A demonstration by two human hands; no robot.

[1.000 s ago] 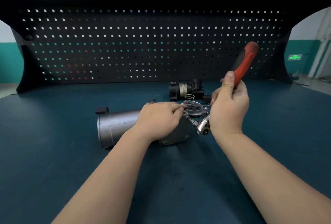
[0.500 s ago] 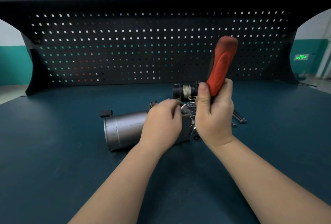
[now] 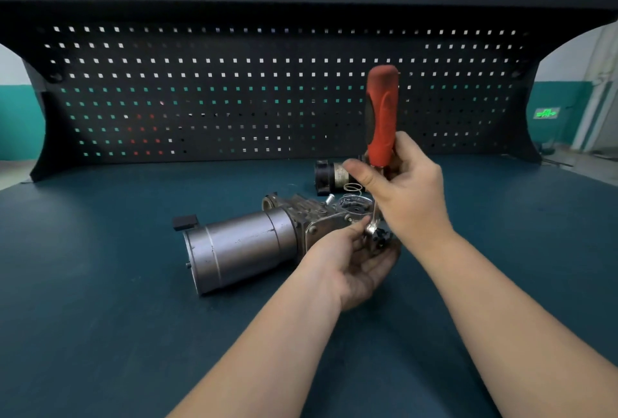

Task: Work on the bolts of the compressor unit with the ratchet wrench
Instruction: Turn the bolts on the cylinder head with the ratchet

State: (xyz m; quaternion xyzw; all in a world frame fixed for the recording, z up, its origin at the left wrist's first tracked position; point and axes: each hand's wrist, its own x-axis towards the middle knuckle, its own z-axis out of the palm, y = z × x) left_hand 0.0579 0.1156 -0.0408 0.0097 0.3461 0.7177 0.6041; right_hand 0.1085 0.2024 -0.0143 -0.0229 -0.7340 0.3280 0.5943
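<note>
Item: compressor unit [image 3: 254, 247], grey metal cylinder with cast head, lying on its side on the blue table [image 3: 100, 284], centre of scene, cylinder end near-left, head end far-right

Item: ratchet wrench [image 3: 381, 116], red handle upright, metal head down at the right end of the unit's head. Right hand [image 3: 404, 190] grasps the lower handle, fingers curled round it, thumb along the front

Item: left hand [image 3: 354, 267], palm up under the wrench head, fingers loosely cupped and touching the wrench head; whether they pinch a bolt or socket cannot be told, the spot being small and partly hidden

Item: loose bolt [image 3: 329, 198] standing on the unit's head; small spring [image 3: 352, 187] just beyond; black cylindrical part [image 3: 331, 177] farther back; pegboard [image 3: 234, 100] behind the table

Step in hand (judged): seating the wrench head on a bolt at the head end, or freeing one from it

Next move (judged): square engagement on the bolt, the free hand steadying, then a handle swing

Containers: none seen; the cupped palm serves as the only catch for small parts
</note>
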